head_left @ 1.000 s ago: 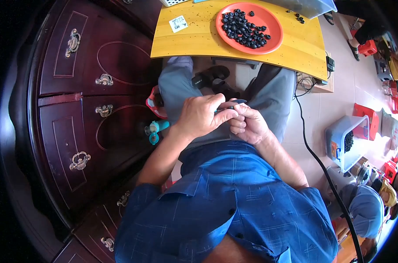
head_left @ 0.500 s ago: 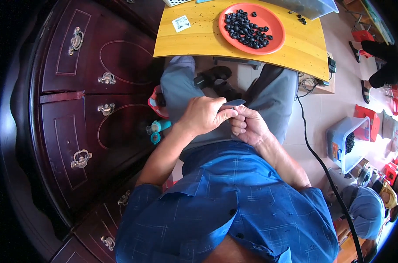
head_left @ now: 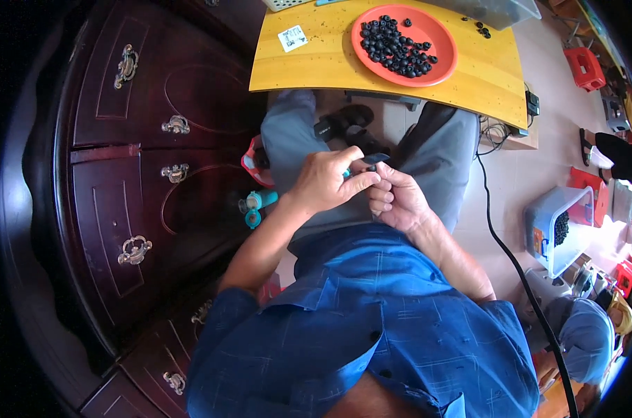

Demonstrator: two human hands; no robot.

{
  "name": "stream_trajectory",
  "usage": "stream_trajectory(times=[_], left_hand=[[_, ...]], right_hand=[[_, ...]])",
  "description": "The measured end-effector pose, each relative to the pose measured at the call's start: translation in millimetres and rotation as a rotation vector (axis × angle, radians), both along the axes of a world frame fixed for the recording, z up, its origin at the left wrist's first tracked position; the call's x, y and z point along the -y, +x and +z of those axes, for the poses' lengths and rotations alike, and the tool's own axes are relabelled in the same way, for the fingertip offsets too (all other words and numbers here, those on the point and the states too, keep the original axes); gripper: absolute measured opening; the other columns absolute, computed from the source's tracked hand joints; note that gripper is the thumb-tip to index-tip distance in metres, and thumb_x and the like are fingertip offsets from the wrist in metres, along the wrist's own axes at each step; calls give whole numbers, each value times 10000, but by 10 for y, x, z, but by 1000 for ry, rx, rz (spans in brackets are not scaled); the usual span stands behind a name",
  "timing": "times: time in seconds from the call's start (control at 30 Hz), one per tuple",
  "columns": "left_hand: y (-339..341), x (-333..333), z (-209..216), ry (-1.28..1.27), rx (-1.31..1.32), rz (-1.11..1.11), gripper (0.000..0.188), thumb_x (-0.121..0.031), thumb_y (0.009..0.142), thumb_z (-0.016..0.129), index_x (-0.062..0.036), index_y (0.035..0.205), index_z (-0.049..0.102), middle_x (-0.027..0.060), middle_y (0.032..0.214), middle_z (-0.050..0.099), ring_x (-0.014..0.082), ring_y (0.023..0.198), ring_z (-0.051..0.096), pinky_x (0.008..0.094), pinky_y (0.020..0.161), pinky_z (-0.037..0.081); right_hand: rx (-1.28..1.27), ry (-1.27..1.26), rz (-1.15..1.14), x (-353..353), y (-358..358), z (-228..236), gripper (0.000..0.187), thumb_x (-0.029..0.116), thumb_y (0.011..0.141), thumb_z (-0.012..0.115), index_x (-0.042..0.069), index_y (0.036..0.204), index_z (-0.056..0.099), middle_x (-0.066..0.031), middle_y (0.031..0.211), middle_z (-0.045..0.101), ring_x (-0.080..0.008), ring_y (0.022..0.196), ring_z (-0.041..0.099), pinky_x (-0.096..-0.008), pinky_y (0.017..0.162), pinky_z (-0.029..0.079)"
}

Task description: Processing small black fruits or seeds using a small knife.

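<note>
My left hand [head_left: 328, 182] is closed on a small knife, with a bit of teal handle showing by the fingers. The short dark knife blade [head_left: 376, 158] points to the right, over the fingertips of my other hand. Thumb and fingers of my right hand [head_left: 401, 200] pinch a small black ring-shaped part [head_left: 372, 168], mostly hidden by the fingertips and lying right beside the blade. Both hands meet above my lap. Beyond them, a round orange plate [head_left: 444, 59] holds many similar small black parts [head_left: 392, 45] on the yellow table [head_left: 312, 70].
More black parts [head_left: 483, 30] and a square white label [head_left: 292, 38] lie on the table. Dark wooden cabinets [head_left: 218, 125] stand at left, a teal bottle [head_left: 253, 209] near them. A black cable [head_left: 497, 244] runs down the right, by a clear bin [head_left: 563, 230].
The knife blade has turned and looks darker, and the black part shows more between my right fingertips. At far right a person's legs have moved away from the table.
</note>
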State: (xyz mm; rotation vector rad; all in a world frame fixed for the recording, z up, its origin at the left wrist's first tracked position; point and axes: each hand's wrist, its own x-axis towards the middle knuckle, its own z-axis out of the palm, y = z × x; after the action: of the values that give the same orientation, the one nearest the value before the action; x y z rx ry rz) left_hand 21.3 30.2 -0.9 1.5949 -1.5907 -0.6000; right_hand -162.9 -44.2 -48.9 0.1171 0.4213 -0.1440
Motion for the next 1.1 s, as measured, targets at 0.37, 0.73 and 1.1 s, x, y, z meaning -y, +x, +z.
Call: stream_trajectory(times=[0.37, 0.73, 1.1], left_hand=[[16, -70, -18, 84, -133, 47, 223, -122, 832, 802, 24, 959, 690, 112, 705, 674, 183, 616, 655, 342, 592, 510], [1272, 1011, 666, 135, 46, 270, 359, -354, 850, 761, -7, 933, 719, 135, 733, 703, 246, 663, 701, 381, 644, 542], [553, 755, 250, 115, -81, -47, 318, -264, 852, 757, 6, 1013, 709, 129, 808, 729, 192, 727, 705, 356, 689, 545]], right_hand=[[-146, -222, 87, 6, 41, 57, 107, 270, 1050, 594, 168, 1020, 588, 78, 717, 435, -36, 562, 375, -192, 465, 297], [-265, -277, 4, 16, -19, -242, 221, 122, 1013, 580, 68, 1226, 611, -17, 1028, 674, -122, 861, 650, -254, 735, 542], [-319, -549, 24, 51, -40, 97, 345, 314, 1086, 490, 65, 1309, 574, 33, 815, 588, -59, 591, 404, -216, 501, 334]])
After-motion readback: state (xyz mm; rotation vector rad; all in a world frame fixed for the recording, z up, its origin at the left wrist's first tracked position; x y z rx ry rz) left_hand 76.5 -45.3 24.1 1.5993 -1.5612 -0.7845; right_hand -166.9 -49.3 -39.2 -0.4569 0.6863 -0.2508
